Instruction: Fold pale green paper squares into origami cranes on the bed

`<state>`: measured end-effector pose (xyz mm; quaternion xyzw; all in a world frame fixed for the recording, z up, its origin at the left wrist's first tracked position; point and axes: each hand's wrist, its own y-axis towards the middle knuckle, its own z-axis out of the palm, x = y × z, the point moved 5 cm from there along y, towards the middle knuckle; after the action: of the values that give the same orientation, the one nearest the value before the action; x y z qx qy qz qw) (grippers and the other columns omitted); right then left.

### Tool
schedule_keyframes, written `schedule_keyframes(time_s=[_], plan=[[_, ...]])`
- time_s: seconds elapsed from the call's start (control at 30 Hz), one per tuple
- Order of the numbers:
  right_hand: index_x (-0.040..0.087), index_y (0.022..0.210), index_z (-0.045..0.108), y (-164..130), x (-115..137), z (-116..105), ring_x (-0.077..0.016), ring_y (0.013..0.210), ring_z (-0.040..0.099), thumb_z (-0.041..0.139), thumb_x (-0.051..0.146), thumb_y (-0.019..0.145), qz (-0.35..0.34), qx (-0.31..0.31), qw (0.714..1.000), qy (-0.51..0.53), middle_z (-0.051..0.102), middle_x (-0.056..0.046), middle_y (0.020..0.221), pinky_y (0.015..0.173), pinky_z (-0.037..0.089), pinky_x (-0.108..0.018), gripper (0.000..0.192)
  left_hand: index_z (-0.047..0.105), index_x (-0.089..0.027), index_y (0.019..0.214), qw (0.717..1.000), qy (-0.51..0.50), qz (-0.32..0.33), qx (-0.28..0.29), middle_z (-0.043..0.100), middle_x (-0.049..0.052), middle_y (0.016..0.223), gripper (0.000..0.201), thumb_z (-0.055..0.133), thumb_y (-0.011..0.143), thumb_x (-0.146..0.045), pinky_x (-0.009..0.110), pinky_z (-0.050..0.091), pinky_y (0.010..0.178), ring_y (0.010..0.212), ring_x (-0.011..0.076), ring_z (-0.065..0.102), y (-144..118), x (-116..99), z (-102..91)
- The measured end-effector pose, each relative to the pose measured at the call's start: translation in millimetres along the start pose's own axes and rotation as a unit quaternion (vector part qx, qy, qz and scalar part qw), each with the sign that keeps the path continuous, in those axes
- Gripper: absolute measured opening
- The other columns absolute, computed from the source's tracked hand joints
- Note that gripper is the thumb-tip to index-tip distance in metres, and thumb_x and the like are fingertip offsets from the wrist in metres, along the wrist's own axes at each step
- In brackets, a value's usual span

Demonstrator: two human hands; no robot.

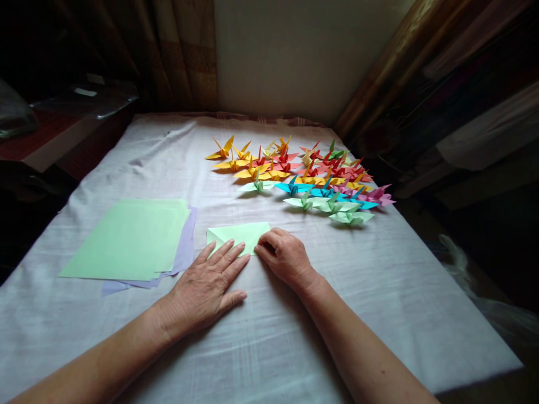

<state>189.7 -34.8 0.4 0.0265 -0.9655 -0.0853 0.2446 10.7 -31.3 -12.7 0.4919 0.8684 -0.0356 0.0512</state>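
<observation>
White cloth (pixel 295 314) covers our table to its edges, with bare room at the near right; a stack of paper sheets (pixel 126 238) lies left and paper cranes (pixel 303 177) crowd the far right. Our left hand (pixel 206 286) presses flat, fingers spread, on the folded green sheet (pixel 236 233). Our right hand (pixel 284 255), fingers curled, pinches its right corner.

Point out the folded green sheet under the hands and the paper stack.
folded pale green paper sheet (pixel 240 233), head view, its upper middle.
flat stack of green and lilac paper sheets (pixel 130 238), head view, top sheet's middle.
</observation>
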Motion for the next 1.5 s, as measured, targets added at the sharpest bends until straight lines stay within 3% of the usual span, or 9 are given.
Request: schedule_keyframes(time_s=[0.2, 0.4, 0.7, 0.87, 1.2, 1.5], plan=[[0.022, 0.078, 0.066, 0.3, -0.4, -0.6, -0.015, 0.075, 0.059, 0.07, 0.021, 0.085, 0.005, 0.004, 1.0, 0.002, 0.066, -0.001, 0.08, 0.068, 0.038, -0.025, 0.008, 0.043, -0.026, 0.151, 1.0, 0.003, 0.006, 0.024, 0.04, 0.01, 0.158, 0.071, 0.043, 0.094, -0.068, 0.051, 0.014, 0.121, 0.145, 0.0313, 0.038, -10.6, 10.5, -6.8], [0.022, 0.077, 0.066, 0.7, -1.1, -0.5, -0.0151, 0.076, 0.059, 0.069, 0.022, 0.085, 0.008, 0.004, 1.0, 0.007, 0.066, -0.001, 0.081, 0.069, 0.039, -0.025, 0.009, 0.05, -0.025, 0.146, 0.999, 0.016, 0.017, 0.042, 0.044, 0.011, 0.156, 0.07, 0.035, 0.095, -0.071, 0.053, 0.019, 0.119, 0.142, 0.0322, 0.043, -19.9, 20.8, -20.9], [0.022, 0.076, 0.066, 0.5, -4.5, 0.8, -0.0149, 0.075, 0.059, 0.069, 0.022, 0.085, 0.0, -0.007, 1.0, 0.009, 0.066, 0.0, 0.08, 0.068, 0.039, -0.026, 0.009, 0.06, -0.032, 0.133, 0.997, 0.025, 0.018, 0.064, 0.057, 0.009, 0.145, 0.057, 0.058, 0.088, -0.066, 0.058, 0.024, 0.116, 0.135, 0.0327, 0.048, -28.7, 34.0, -44.5], [0.022, 0.076, 0.065, -0.3, -5.5, 1.0, -0.0146, 0.074, 0.059, 0.07, 0.021, 0.084, -0.006, -0.011, 1.0, 0.012, 0.066, 0.0, 0.079, 0.067, 0.038, -0.025, 0.01, 0.064, -0.031, 0.127, 0.995, 0.005, 0.014, 0.095, 0.063, 0.008, 0.136, 0.052, 0.056, 0.089, -0.065, 0.06, 0.025, 0.115, 0.132, 0.0347, 0.05, -28.3, 39.6, -52.4], [0.022, 0.076, 0.066, -0.4, -6.6, 0.9, -0.0143, 0.075, 0.06, 0.069, 0.023, 0.084, -0.006, -0.009, 1.0, 0.019, 0.066, 0.0, 0.08, 0.068, 0.04, -0.025, 0.01, 0.059, -0.033, 0.135, 0.99, -0.004, 0.006, 0.141, 0.058, 0.008, 0.142, 0.051, 0.06, 0.089, -0.056, 0.067, 0.023, 0.114, 0.138, 0.0379, 0.044, -30.2, 46.5, -54.4], [0.022, 0.075, 0.066, 0.2, -6.8, -0.3, -0.0141, 0.074, 0.059, 0.069, 0.022, 0.084, -0.002, -0.011, 1.0, 0.024, 0.066, 0.0, 0.08, 0.068, 0.04, -0.025, 0.01, 0.06, -0.039, 0.134, 0.995, -0.002, 0.017, 0.093, 0.054, 0.004, 0.148, 0.047, 0.063, 0.088, -0.049, 0.061, 0.025, 0.116, 0.137, 0.0368, 0.047, -41.5, 57.4, -51.9]])
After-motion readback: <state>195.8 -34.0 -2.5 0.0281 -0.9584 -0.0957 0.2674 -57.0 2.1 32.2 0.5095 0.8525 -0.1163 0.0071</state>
